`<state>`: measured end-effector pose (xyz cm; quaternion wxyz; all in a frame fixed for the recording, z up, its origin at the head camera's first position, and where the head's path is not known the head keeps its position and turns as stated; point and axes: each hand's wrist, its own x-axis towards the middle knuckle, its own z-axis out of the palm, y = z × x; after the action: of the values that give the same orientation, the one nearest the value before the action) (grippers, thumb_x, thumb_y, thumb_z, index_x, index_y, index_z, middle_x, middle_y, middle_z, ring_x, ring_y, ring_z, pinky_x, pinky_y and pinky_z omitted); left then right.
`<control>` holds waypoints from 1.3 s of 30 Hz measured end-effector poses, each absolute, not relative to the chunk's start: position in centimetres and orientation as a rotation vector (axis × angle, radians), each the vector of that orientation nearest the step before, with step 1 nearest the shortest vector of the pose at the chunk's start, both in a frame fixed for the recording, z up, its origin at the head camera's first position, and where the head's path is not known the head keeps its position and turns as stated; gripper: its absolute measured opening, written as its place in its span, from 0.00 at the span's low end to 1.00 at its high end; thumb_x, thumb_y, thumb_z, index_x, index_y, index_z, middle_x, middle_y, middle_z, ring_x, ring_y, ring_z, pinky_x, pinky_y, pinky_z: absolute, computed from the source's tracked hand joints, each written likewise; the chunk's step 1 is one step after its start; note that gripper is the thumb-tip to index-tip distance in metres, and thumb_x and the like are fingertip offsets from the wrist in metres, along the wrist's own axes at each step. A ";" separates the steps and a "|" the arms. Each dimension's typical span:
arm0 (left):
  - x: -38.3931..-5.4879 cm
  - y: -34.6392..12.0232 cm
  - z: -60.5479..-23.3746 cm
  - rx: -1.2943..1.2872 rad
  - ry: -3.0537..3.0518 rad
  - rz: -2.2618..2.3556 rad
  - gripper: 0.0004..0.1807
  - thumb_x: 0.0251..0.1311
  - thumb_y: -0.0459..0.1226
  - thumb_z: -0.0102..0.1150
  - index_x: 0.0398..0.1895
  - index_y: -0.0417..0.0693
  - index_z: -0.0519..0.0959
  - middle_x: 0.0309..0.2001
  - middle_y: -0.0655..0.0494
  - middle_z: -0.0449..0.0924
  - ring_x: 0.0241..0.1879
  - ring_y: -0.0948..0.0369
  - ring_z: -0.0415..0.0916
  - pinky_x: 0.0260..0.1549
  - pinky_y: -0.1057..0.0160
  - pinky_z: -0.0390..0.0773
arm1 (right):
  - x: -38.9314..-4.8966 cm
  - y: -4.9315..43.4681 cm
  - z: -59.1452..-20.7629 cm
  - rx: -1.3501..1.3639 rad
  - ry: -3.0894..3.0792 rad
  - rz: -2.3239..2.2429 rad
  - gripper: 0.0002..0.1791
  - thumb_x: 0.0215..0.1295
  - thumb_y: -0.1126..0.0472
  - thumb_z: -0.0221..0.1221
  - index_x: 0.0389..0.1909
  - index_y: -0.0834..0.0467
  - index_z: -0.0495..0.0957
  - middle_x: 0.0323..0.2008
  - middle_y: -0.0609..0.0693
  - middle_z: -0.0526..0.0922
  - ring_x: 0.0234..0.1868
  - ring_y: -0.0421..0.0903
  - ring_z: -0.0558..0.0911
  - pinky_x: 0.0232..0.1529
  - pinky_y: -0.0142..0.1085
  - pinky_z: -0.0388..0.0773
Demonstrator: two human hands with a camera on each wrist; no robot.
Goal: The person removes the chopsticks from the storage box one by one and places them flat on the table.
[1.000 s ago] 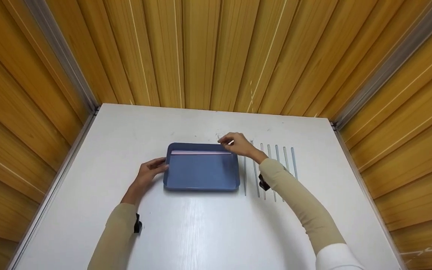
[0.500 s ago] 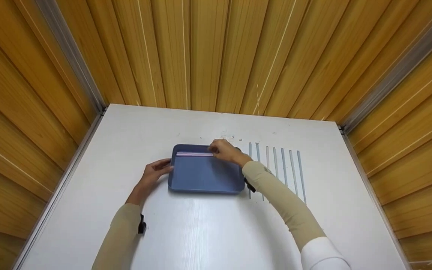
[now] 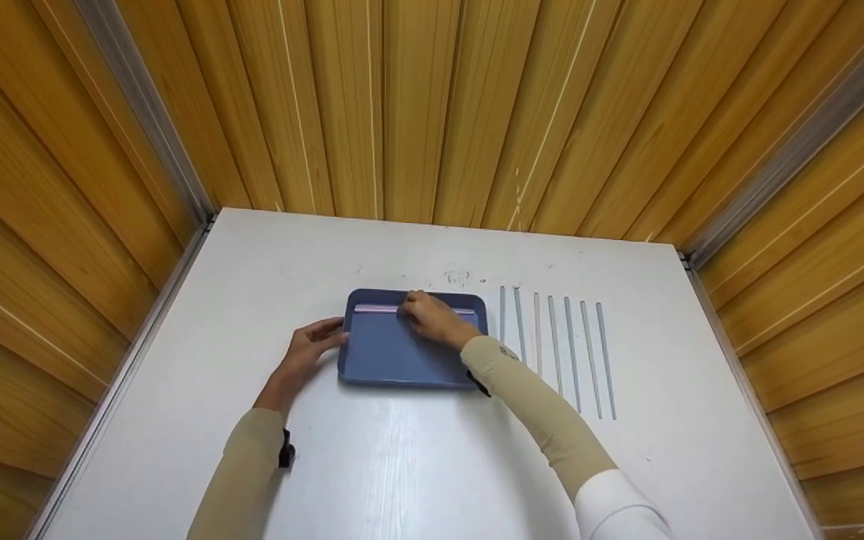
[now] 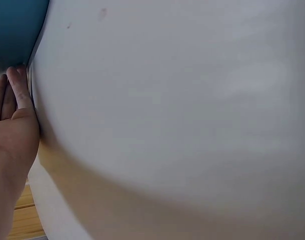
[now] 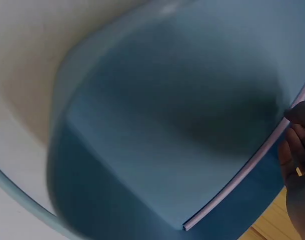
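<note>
A blue rectangular tray [image 3: 383, 352] lies on the white table. My left hand [image 3: 306, 352] holds its left rim, thumb at the edge and fingers along the outer wall; the left wrist view shows those fingers [image 4: 10, 95] against the tray. Along the tray's far inner side runs a thin pink straw [image 3: 374, 309], its right part reappearing past my right hand [image 3: 432, 319]. That hand reaches in from the right and pinches the pink straw near its middle. In the right wrist view, thumb and fingers [image 5: 297, 120] are at the straw, whose near end lies by the tray corner.
Right of the tray, several pale blue and clear straws [image 3: 571, 337] lie side by side on the white table [image 3: 402, 465]. Wood-patterned panels [image 3: 417, 112] wall in the back and both sides. Small dark marks [image 3: 458, 276] show behind the tray.
My right hand has come from above the tray's far right corner down and left along the pink straw. My left hand stays at the left rim. The head view has shifted slightly.
</note>
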<state>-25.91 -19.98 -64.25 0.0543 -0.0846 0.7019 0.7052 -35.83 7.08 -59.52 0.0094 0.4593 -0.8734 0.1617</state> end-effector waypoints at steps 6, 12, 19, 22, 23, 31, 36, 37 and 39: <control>-25.6 -19.6 -64.3 -0.227 2.143 2.129 0.30 0.62 0.36 0.71 0.66 0.39 0.76 0.67 0.40 0.77 0.60 0.61 0.78 0.54 0.74 0.79 | -35.3 7.0 -60.1 1.412 -2.678 0.434 0.13 0.63 0.74 0.64 0.48 0.67 0.85 0.43 0.60 0.82 0.47 0.57 0.81 0.53 0.47 0.82; -25.6 -19.6 -64.2 -0.257 2.124 2.159 0.29 0.62 0.35 0.71 0.66 0.39 0.77 0.68 0.40 0.76 0.65 0.54 0.76 0.53 0.74 0.79 | -35.0 7.0 -60.4 1.406 -2.637 0.445 0.11 0.65 0.74 0.62 0.46 0.65 0.86 0.42 0.60 0.81 0.47 0.57 0.82 0.54 0.46 0.82; -25.5 -19.7 -64.4 -0.250 2.143 2.114 0.30 0.62 0.36 0.72 0.67 0.39 0.76 0.68 0.41 0.76 0.65 0.55 0.76 0.53 0.75 0.79 | -34.6 7.1 -60.7 1.400 -2.744 0.456 0.12 0.66 0.73 0.62 0.49 0.65 0.86 0.43 0.60 0.82 0.48 0.56 0.82 0.54 0.45 0.82; -25.7 -19.7 -64.6 -0.251 2.118 2.140 0.30 0.61 0.35 0.72 0.66 0.39 0.77 0.67 0.41 0.76 0.63 0.57 0.77 0.52 0.74 0.80 | -34.5 7.2 -60.6 1.382 -2.775 0.437 0.11 0.67 0.71 0.63 0.48 0.64 0.86 0.43 0.59 0.82 0.48 0.56 0.82 0.54 0.45 0.82; -25.7 -19.7 -64.6 -0.253 2.115 2.146 0.30 0.61 0.35 0.72 0.66 0.39 0.77 0.67 0.41 0.77 0.62 0.58 0.78 0.52 0.74 0.80 | -34.5 7.2 -60.6 1.382 -2.777 0.428 0.11 0.68 0.71 0.62 0.48 0.64 0.87 0.43 0.59 0.82 0.47 0.55 0.82 0.54 0.45 0.82; -26.1 -20.3 -64.7 -0.243 2.129 2.122 0.31 0.60 0.39 0.73 0.66 0.40 0.77 0.67 0.42 0.77 0.62 0.59 0.77 0.54 0.73 0.79 | -34.4 7.0 -60.1 1.412 -2.753 0.412 0.08 0.67 0.70 0.63 0.43 0.64 0.87 0.40 0.59 0.84 0.44 0.54 0.84 0.52 0.44 0.84; -26.1 -20.5 -64.5 -0.217 2.126 2.119 0.31 0.61 0.39 0.73 0.67 0.40 0.76 0.68 0.42 0.76 0.62 0.61 0.77 0.54 0.72 0.80 | -34.4 6.9 -59.5 1.396 -2.756 0.482 0.09 0.65 0.71 0.63 0.45 0.65 0.86 0.42 0.59 0.85 0.46 0.55 0.84 0.53 0.44 0.84; -26.0 -20.5 -64.4 -0.214 2.125 2.123 0.31 0.62 0.38 0.72 0.67 0.40 0.76 0.68 0.41 0.76 0.62 0.61 0.77 0.54 0.72 0.80 | -34.4 6.9 -59.3 1.387 -2.756 0.508 0.10 0.65 0.72 0.63 0.46 0.66 0.86 0.42 0.60 0.85 0.46 0.55 0.85 0.53 0.44 0.84; -25.9 -20.4 -64.4 -0.218 2.133 2.129 0.30 0.62 0.37 0.71 0.67 0.39 0.76 0.67 0.41 0.76 0.62 0.61 0.77 0.53 0.72 0.80 | -34.3 7.0 -59.0 1.360 -2.759 0.565 0.10 0.65 0.72 0.63 0.46 0.67 0.85 0.42 0.60 0.85 0.46 0.55 0.85 0.52 0.44 0.84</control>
<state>-25.90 -20.38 -64.40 0.0599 -0.0720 0.7045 0.7035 -34.28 7.04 -59.03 0.0074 0.4348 -0.8822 0.1807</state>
